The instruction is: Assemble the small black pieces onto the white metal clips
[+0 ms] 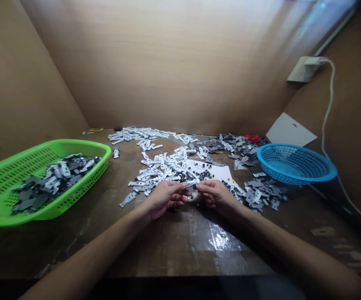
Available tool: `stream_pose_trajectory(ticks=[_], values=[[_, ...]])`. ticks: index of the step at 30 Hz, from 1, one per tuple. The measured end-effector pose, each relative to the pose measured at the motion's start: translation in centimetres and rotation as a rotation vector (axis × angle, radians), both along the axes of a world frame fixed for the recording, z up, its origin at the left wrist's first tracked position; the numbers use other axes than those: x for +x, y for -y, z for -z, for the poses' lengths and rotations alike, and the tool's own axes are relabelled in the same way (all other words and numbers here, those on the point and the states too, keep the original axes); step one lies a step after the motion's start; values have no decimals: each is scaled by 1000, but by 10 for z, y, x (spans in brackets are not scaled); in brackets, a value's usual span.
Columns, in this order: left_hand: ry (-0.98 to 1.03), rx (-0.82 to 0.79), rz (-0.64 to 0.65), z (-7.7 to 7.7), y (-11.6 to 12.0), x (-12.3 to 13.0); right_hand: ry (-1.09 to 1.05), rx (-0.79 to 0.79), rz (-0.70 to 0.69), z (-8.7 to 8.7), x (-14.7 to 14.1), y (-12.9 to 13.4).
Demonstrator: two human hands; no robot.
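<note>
Between my two hands, near the middle of the table, is a small white and grey plastic part (192, 183). My left hand (169, 196) pinches its left end, and my right hand (215, 195) pinches its right end. Just beyond the fingers, many white plastic pieces (164, 164) lie in a loose pile. Small black round pieces (203, 173) are scattered beside them, partly on a white sheet (222, 173). Fine details of the held part are too small to make out.
At the left, a green basket (58, 212) holds white and grey parts. An empty blue basket (295, 180) stands at the right, near grey pieces (263, 193). Farther back are more white pieces (143, 133), a red item (253, 138) and a white card (289, 131). A cable (330, 100) hangs at right.
</note>
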State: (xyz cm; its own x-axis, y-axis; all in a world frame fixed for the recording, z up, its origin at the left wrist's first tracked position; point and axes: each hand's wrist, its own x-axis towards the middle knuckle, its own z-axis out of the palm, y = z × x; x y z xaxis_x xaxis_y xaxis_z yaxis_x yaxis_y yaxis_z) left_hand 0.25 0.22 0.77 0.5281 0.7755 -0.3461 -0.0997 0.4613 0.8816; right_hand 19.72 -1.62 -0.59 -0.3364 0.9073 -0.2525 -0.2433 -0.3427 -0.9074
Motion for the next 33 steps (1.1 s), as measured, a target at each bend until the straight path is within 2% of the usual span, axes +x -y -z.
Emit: stream_pose_trajectory(ticks=[3, 10, 33], values=[[3, -8, -9, -2, 1, 0, 26, -1, 6, 0, 0, 0], [21, -26, -17, 0, 0, 0, 91, 94, 114, 4, -3, 0], [-9, 14, 0, 4, -2, 0, 35, 61, 92, 4, -1, 1]])
